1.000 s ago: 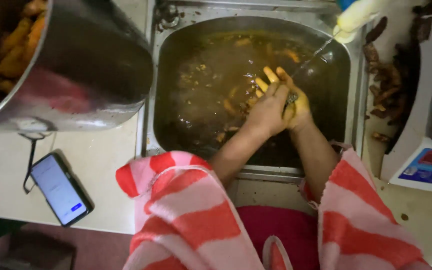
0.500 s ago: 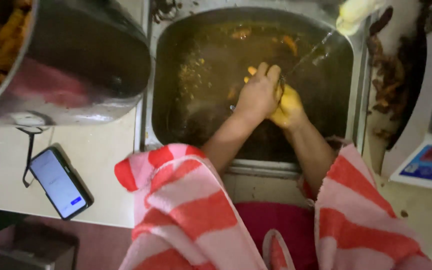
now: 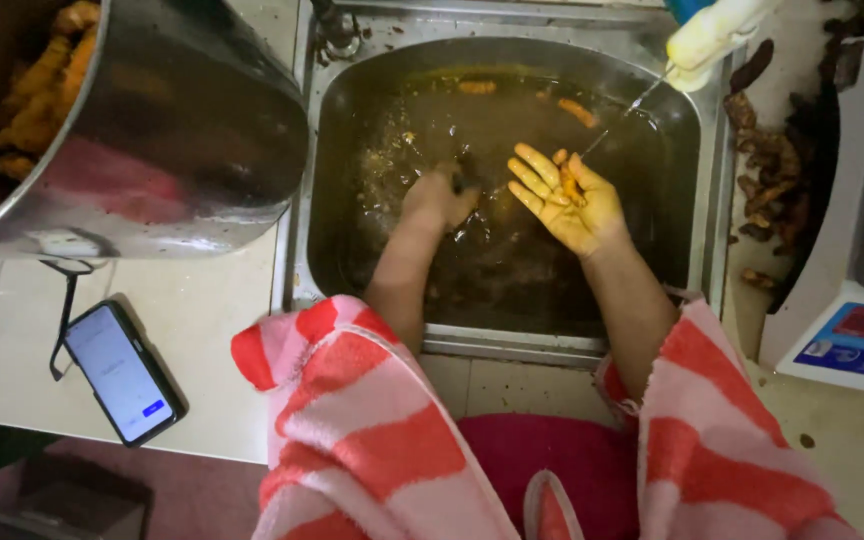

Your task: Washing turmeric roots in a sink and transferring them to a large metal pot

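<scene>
My right hand (image 3: 567,200) is held palm up over the steel sink (image 3: 512,345), its fingers spread and stained yellow. A small orange root piece (image 3: 569,185) lies on its palm, under a thin water stream (image 3: 620,115) from the yellow-wrapped tap (image 3: 707,30). My left hand (image 3: 437,198) dips into the murky brown water (image 3: 512,260) to the left, fingers curled down below the surface. What it grips, if anything, is hidden. More orange root pieces (image 3: 577,110) float at the sink's far side.
A large steel pot (image 3: 162,150) with orange roots (image 3: 37,95) stands left of the sink. A phone (image 3: 122,372) lies on the counter near the front edge. Dark root scraps (image 3: 767,195) litter the right counter beside a white scale (image 3: 852,330).
My hands were pressed together in the sink, rubbing. Now they are apart: the left has moved left into the water, and the right has turned palm up under the stream.
</scene>
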